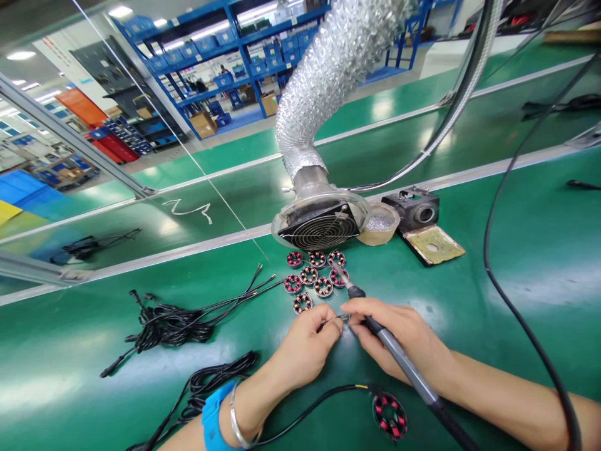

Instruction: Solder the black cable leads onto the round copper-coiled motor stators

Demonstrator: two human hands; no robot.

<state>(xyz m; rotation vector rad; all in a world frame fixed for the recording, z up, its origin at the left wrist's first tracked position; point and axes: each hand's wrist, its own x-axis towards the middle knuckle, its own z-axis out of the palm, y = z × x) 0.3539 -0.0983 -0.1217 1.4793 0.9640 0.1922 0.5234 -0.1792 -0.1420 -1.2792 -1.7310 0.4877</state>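
While the head view looks down on the green desk (469, 300), the right hand (399, 341) holds a soldering iron (404, 363) in a pen-like grip, closed round its grey handle, with the tip (339, 272) lying over a cluster of small wound stators (313, 279). The left hand (305, 347) pinches a thin wire end (335, 319) between thumb and fingertips, its grip narrow and shut on the wire, just beside the iron's shaft.

Risks, as I judge them: the hot shaft passes very close to the left fingertips, so a small slip could burn them. The tip hovering above the stators could scorch a winding if it dips. The iron's black cord (516, 300) loops across the desk and could snag and jerk the tool. Another stator with a black lead (389, 414) lies under the right forearm and could be dragged. Bundled black cables (173, 322) lie to the left, well apart from the iron. A fume extractor fan (322, 228) on a foil duct (338, 69) stands just behind the stators.

No brand, label or writing can be read; a white scribble (188, 210) on the far lane is not legible.
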